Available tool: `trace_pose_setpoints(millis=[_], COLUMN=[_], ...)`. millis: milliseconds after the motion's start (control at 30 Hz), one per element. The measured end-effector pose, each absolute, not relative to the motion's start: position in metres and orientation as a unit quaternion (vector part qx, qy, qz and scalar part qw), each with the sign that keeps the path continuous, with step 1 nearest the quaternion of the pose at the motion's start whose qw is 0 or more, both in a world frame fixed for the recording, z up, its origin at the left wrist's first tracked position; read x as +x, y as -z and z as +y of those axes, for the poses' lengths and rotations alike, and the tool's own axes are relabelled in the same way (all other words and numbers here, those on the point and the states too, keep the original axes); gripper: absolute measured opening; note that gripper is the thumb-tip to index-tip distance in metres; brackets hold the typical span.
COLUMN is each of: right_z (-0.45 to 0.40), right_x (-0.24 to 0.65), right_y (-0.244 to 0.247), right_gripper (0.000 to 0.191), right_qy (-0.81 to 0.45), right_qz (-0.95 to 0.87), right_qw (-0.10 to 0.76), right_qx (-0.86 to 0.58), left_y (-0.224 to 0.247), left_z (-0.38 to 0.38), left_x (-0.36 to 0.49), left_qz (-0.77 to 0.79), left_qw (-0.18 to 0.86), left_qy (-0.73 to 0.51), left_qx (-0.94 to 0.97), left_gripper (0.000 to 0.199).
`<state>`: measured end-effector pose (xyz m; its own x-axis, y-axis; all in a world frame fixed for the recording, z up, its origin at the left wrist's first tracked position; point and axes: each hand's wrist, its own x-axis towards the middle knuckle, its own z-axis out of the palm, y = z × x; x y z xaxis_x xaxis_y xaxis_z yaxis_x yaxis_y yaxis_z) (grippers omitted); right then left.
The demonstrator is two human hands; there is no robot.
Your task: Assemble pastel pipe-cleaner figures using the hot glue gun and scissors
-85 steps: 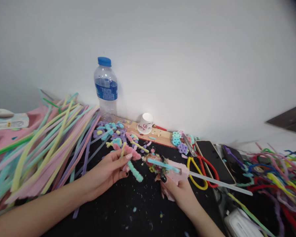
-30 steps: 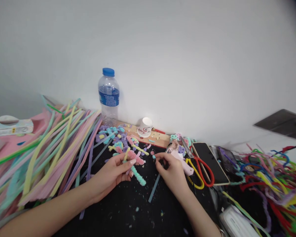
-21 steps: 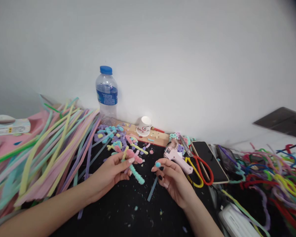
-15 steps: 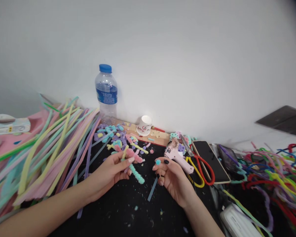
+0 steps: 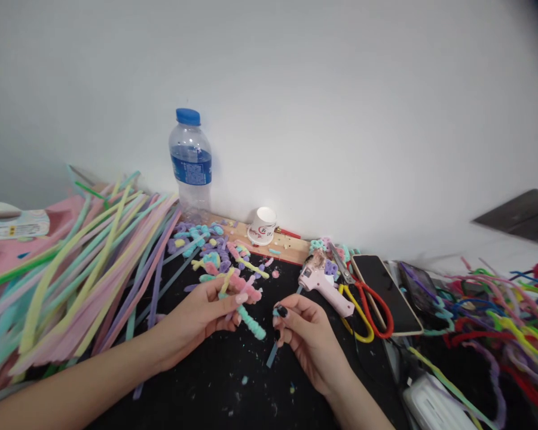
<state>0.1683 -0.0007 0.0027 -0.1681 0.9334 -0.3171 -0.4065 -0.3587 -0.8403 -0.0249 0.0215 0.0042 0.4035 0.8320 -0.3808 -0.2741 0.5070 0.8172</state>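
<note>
My left hand (image 5: 215, 307) is closed on a pipe-cleaner flower with pink fuzzy petals (image 5: 247, 288) and a coiled mint-green stem (image 5: 252, 324). A yellow piece shows between its fingers. My right hand (image 5: 298, 331) pinches a small blue fuzzy bit (image 5: 276, 311), partly covered by the fingertips. Behind that hand runs a translucent glue stick (image 5: 273, 356), leading up to the pink glue gun (image 5: 325, 286). The two hands are apart, both over the black tabletop (image 5: 215, 388).
Pastel pipe cleaners (image 5: 94, 275) are heaped at left. Pipe-cleaner shapes (image 5: 213, 245), a bottle (image 5: 190, 164) and a paper cup (image 5: 263, 227) stand along the wall. Scissors (image 5: 374, 307), a phone (image 5: 388, 292) and bright pipe cleaners (image 5: 506, 334) lie at right.
My right hand has turned and moved slightly down and left, its thumb now over the blue bit. My left hand still holds the flower, shifted only slightly.
</note>
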Motion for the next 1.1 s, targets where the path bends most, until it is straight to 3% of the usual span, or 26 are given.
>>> trace_pose_setpoints(millis=[767, 1100], right_z=[-0.0073, -0.0071], right_x=[0.1616, 0.1583], right_y=[-0.0066, -0.0061], right_gripper=[0.022, 0.013], right_qy=[-0.731, -0.715], right_qz=[-0.273, -0.311], right_qw=[0.415, 0.45], right_qx=[-0.468, -0.436], left_y=[-0.0042, -0.0067], left_z=[0.0193, 0.0187], left_x=[-0.0217, -0.0221], left_qz=[0.439, 0.457], left_qw=[0.712, 0.691], left_qy=[-0.349, -0.333], left_qx=[0.422, 0.45], left_gripper=[0.019, 0.022])
